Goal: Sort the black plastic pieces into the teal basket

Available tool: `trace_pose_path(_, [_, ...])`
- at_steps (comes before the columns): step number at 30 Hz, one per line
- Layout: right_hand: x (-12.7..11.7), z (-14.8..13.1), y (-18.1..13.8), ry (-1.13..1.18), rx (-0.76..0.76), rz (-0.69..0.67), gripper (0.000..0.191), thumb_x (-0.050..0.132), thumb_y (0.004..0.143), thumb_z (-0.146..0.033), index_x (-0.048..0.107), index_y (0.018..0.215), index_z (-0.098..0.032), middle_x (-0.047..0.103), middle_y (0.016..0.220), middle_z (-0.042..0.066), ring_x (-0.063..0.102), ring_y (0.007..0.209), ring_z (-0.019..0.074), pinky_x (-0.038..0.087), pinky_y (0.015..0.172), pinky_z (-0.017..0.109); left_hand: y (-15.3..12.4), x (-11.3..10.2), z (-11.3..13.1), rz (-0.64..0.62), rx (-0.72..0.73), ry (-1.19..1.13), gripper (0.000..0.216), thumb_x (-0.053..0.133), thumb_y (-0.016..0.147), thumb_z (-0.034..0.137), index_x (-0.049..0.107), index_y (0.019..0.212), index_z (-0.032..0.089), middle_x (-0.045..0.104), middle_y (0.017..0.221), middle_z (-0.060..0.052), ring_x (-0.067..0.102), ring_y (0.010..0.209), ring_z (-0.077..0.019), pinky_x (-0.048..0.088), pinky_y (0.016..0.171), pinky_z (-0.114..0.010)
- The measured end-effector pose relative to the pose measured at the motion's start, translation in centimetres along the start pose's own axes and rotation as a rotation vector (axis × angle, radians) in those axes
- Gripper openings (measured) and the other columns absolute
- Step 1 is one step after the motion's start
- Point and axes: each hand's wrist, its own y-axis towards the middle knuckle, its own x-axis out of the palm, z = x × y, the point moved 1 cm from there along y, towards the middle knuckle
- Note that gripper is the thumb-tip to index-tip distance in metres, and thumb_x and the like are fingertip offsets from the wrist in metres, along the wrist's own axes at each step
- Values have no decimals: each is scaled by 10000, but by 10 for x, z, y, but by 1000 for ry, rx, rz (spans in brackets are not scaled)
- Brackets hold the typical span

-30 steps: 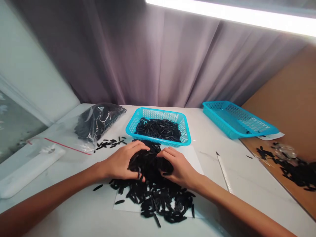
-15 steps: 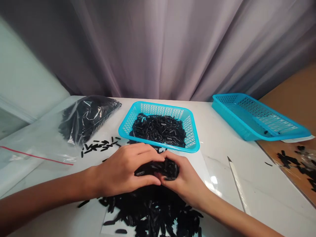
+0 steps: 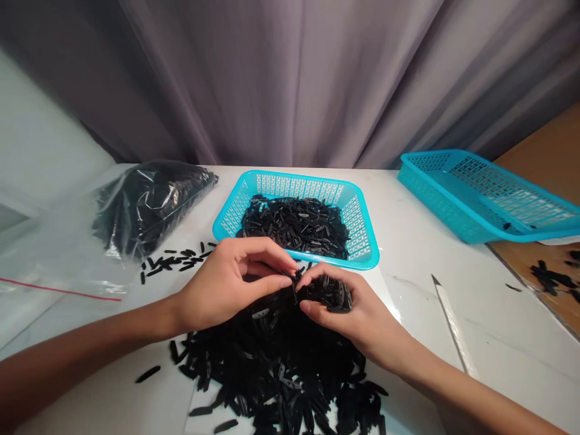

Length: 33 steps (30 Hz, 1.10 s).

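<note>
Over a heap of small, long black pieces [image 3: 281, 362] both my hands are raised, close together. My left hand [image 3: 231, 281] pinches one black piece between thumb and fingertips. Cupped in my right hand [image 3: 357, 308] is a clump of black pieces [image 3: 333, 292], and its thumb and forefinger tips come close to the piece in the left. Some pieces show tiny holes along their length; their exact kind I cannot tell. Just beyond the hands stands a blue perforated basket [image 3: 369, 257], partly filled with the same pieces.
At the left lies a clear zip bag [image 3: 149, 208] of black pieces, with loose ones [image 3: 174, 261] beside it. A second blue basket [image 3: 475, 226] sits at the right. A pale craft knife or pen-like tool [image 3: 453, 323] lies below it. A grey curtain [image 3: 290, 84] hangs behind.
My left hand has drawn back left from the clump and now pinches a single piece. The right hand has shifted right with the clump. The view has tilted slightly.
</note>
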Motion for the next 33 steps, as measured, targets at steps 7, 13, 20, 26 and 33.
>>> trace_pose_path(7, [2,-4,-3,-78,5,23,122,734,826,-322,675,900,-246,671,872,-36,598,839,161,444,816,268,1,-1,1,47,-101,-163,119,765,818,141,725,910,206,747,902,30,728,854,-77,589,816,-121])
trace_pose_path(13, [3,-14,-6,-141,-52,45,116,743,817,-282,686,908,-239,704,873,-31,629,806,156,465,786,262,-1,2,1,61,-151,-229,122,806,796,202,737,896,207,761,887,28,736,838,-82,591,798,-119])
trace_pose_path(20, [5,-16,-8,-28,-14,129,124,711,854,-355,681,884,-238,709,888,-27,635,880,161,469,797,234,-4,10,-3,106,-76,-197,92,813,778,170,744,820,215,773,861,38,744,811,-76,594,783,-108])
trace_pose_path(26, [2,-12,-5,3,-13,166,133,690,867,-348,677,849,-217,685,835,-18,609,811,148,463,762,229,-4,11,0,159,21,-69,135,833,728,118,744,784,203,764,782,43,735,725,-70,590,706,-88])
trace_pose_path(33, [0,-11,-7,-29,-30,161,108,693,868,-332,675,841,-229,688,835,-29,616,811,138,467,759,210,-2,6,5,226,137,8,181,859,666,69,725,721,177,750,741,41,726,699,-78,596,690,-109])
